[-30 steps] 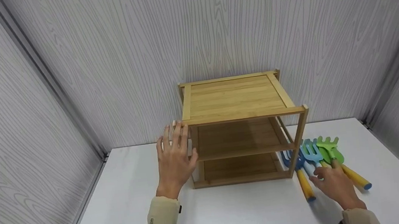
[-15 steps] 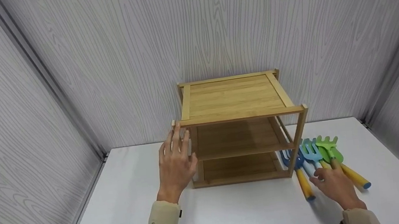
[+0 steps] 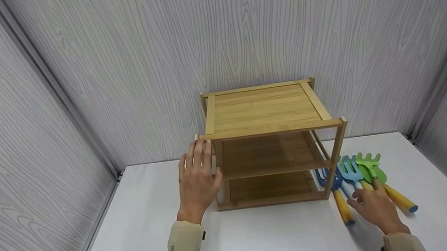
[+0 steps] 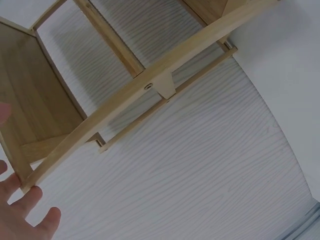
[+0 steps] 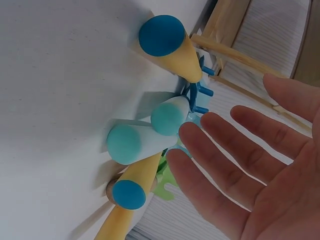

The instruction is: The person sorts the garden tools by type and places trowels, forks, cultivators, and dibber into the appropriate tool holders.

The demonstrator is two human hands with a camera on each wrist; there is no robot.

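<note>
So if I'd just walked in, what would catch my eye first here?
Probably the three-tier bamboo shelf standing at the back of the white table, against the grey wall. Next, the bright toy garden forks and rakes lying bunched beside its right foot, with the right hand open over their handles. The left hand is spread at the shelf's left front post.

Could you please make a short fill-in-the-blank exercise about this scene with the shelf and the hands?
1. The wooden shelf stands on a ____ table.
2. The left hand is at the shelf's front ____ post.
3. The right hand is over the toy ____ beside the shelf.
4. The right hand's fingers are straight, so this hand is ____.

Missing words: white; left; forks; open
</note>
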